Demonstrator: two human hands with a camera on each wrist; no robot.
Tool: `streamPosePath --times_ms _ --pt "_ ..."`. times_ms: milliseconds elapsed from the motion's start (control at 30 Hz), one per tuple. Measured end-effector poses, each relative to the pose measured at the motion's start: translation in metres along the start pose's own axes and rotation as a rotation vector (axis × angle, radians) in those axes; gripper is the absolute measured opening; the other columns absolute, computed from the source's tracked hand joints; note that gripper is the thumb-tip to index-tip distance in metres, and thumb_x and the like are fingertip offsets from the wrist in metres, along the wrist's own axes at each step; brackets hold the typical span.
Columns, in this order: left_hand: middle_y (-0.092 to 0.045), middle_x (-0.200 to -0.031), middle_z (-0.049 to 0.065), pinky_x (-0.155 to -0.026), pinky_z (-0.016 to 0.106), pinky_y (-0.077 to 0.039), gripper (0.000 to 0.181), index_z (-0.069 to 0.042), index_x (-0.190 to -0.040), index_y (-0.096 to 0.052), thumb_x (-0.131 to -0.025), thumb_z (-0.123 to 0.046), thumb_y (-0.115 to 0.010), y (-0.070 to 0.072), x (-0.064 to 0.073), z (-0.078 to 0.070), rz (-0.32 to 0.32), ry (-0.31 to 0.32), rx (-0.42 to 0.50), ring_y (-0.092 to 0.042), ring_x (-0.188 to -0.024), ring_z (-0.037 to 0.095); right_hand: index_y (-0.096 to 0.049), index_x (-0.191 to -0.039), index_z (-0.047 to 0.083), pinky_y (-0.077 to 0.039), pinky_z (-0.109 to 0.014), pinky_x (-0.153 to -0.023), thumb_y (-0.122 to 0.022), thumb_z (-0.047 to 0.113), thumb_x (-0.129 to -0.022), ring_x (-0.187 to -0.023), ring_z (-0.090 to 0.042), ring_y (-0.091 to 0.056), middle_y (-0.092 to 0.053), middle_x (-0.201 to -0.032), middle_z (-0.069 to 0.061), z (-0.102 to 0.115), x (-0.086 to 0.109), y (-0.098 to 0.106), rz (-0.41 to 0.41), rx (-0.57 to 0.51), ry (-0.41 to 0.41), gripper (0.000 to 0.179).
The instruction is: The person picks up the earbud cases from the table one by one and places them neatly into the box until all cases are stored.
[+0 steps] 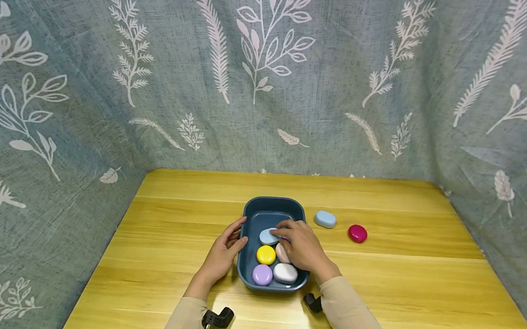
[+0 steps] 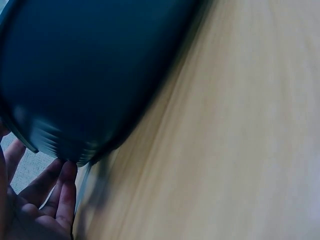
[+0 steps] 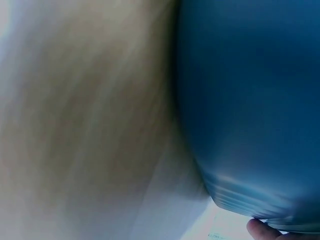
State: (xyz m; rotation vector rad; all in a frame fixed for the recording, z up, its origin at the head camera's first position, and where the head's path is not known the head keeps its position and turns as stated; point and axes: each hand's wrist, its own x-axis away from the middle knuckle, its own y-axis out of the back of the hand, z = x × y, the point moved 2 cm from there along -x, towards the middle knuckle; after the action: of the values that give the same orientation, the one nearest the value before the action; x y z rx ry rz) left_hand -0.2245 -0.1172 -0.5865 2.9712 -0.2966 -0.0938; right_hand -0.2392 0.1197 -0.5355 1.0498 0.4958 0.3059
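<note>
A dark blue rectangular bin stands on the table, holding several smooth rounded pieces. My left hand steadies its left side, fingertips and thumb against the wall and rim. In the left wrist view, the fingertips touch the bin's ribbed outer wall. My right hand reaches over the right rim and pinches a light blue oval piece inside. Nearer me lie a yellow round piece, a lilac round one and a white oval one. A pale pink piece is partly hidden by the right hand.
Right of the bin, another light blue oval piece and a crimson round piece lie on the wooden table. A patterned grey-blue curtain surrounds the table's back and sides.
</note>
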Motion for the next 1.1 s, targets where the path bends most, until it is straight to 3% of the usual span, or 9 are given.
streamPosePath --times_ms 300,633,1100 --pt "-0.044 -0.162 0.009 -0.118 0.051 -0.044 0.055 -0.027 -0.158 -0.044 -0.106 -0.027 -0.061 0.0011 -0.0022 0.0007 0.007 -0.005 0.01 -0.05 -0.144 0.034 -0.076 -0.125 0.017 -0.048 -0.049 -0.106 -0.066 0.007 -0.099 -0.117 -0.032 -0.059 -0.069 -0.128 -0.008 0.001 -0.0008 0.0002 -0.002 0.002 -0.038 0.029" --pt "-0.044 -0.162 0.009 -0.117 0.051 -0.044 0.055 -0.029 -0.158 -0.044 -0.106 -0.027 -0.061 0.0015 -0.0018 0.0011 0.008 -0.001 0.01 -0.05 -0.144 0.034 -0.075 -0.127 0.02 -0.049 -0.047 -0.102 -0.071 0.018 -0.099 -0.117 -0.028 -0.057 -0.067 -0.13 -0.006 -0.0019 -0.0008 -0.0006 0.016 -0.067 -0.099 0.029" --pt "-0.044 -0.162 0.007 -0.117 0.052 -0.044 0.055 -0.031 -0.158 -0.044 -0.106 -0.03 -0.062 0.0013 -0.0004 0.0006 0.01 0.011 0.004 -0.05 -0.144 0.033 -0.07 -0.135 0.017 -0.049 -0.049 -0.105 -0.073 0.022 -0.098 -0.123 -0.029 -0.055 -0.063 -0.135 -0.005 -0.004 0.0024 0.0073 0.023 -0.184 -0.105 0.038"
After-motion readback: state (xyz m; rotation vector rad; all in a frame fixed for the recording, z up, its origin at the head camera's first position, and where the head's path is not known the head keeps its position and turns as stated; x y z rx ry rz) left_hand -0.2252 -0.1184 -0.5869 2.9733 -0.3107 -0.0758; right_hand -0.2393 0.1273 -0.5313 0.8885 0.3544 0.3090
